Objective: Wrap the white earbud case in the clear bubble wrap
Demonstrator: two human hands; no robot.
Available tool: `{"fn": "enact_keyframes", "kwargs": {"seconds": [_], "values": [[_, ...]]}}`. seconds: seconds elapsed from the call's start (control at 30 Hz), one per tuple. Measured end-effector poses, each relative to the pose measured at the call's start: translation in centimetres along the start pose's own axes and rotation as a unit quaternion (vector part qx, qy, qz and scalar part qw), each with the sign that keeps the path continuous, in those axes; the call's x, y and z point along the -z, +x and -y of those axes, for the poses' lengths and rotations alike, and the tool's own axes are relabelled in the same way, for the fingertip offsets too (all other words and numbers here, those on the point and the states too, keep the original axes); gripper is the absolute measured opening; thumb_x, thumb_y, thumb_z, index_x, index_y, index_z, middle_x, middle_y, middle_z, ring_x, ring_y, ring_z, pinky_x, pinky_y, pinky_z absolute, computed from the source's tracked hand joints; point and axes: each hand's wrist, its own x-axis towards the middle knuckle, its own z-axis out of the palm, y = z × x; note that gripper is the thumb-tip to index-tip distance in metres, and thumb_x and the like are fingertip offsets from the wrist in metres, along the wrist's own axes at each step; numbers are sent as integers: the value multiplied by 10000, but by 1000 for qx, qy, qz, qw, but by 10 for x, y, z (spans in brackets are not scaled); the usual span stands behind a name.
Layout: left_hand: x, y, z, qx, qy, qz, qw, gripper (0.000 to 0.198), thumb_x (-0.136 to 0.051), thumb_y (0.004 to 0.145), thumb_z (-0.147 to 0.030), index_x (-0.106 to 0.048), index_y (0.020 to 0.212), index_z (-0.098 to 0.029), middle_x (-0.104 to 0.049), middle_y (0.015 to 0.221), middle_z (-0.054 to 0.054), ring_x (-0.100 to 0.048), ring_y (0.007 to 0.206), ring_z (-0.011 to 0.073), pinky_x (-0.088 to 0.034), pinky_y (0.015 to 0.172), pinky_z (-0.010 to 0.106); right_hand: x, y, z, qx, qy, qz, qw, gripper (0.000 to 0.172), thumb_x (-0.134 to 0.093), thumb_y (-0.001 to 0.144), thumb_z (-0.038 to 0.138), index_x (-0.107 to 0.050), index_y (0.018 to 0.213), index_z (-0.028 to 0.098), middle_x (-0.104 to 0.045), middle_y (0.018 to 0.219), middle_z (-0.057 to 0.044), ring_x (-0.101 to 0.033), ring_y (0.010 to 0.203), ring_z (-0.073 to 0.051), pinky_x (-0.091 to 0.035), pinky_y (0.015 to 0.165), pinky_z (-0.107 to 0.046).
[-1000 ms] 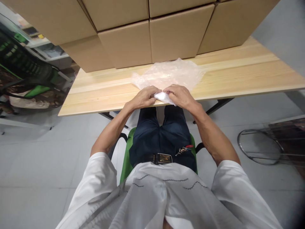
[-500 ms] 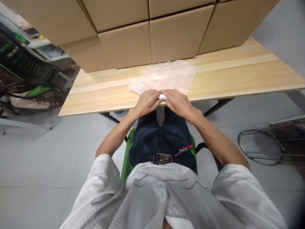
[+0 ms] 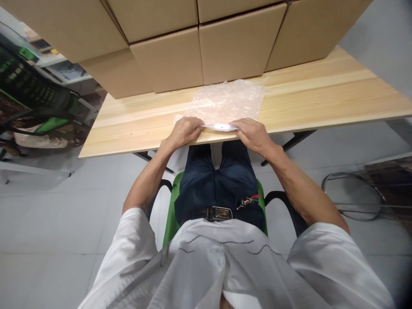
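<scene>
Pressing down on the near edge of a thin, clear plastic bag point(image 3: 227, 101), we have both hands at the front edge of the wooden table point(image 3: 322, 103). Our left hand point(image 3: 184, 131) rests knuckles-up on the bag's near left corner, fingers curled over the edge; our right hand point(image 3: 252, 134) does the same at the near right corner. Between them runs a narrow white fold point(image 3: 220, 127) of the plastic, a rolled or doubled strip, and each hand appears to grip one end of it. Whether the fingertips actually pinch the strip or merely pin it to the wood we cannot tell, since they are tucked under.

We judge that the hands sit apart like this to keep the strip taut and straight, and that the bag is laid flat on the table so the flimsy film has a firm surface under it and does not crumple.

Taking the midpoint between our hands as the dial's centre, the body of the bag spreads toward 12 o'clock, crinkled but flat, reaching almost to the cardboard boxes point(image 3: 199, 56) stacked along the far side of the table. The left hand lies at 9 o'clock, the right at 3 o'clock, and the fold runs across the centre. At 6 o'clock, below the table edge, are our dark trousers point(image 3: 219, 180) and the green chair point(image 3: 169, 223) we sit on. At about 4 o'clock a metal ring frame point(image 3: 354, 197) stands on the floor, well apart from the hands.
</scene>
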Motion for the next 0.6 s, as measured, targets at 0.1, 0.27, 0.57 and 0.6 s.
{"fn": "enact_keyframes", "kwargs": {"seconds": [0.1,0.27,0.57,0.6], "values": [[16,5,1,32,-48,6,998,295,-641,1093,-407,-882,1036,-245,-851,934,61,-744,885,279,-605,904,426,2,-1,-3,-14,8,-10,1000,559,-552,1058,211,-907,1486,263,-928,1478,-151,-847,1396,-429,-673,1249,-658],[29,13,3,48,-150,32,987,312,-673,1055,-475,-811,919,-231,-745,820,18,-636,776,208,-519,765,357,7,-3,-6,-61,8,-40,997,504,-527,1086,247,-930,1387,278,-938,1393,-151,-864,1352,-422,-674,1213,-613],[23,17,16,119,-203,16,972,152,-740,954,-335,-817,877,-230,-698,715,-9,-596,707,185,-505,706,331,18,9,-9,-132,19,-45,990,395,-573,1085,355,-925,1243,269,-955,1182,-119,-867,1166,-406,-664,1007,-507],[23,17,19,122,-184,13,975,125,-747,946,-306,-826,883,-233,-709,716,-5,-627,726,200,-532,738,341,17,12,-9,-140,11,-49,989,388,-580,1073,351,-925,1234,271,-952,1156,-115,-863,1147,-407,-655,976,-496]]}}
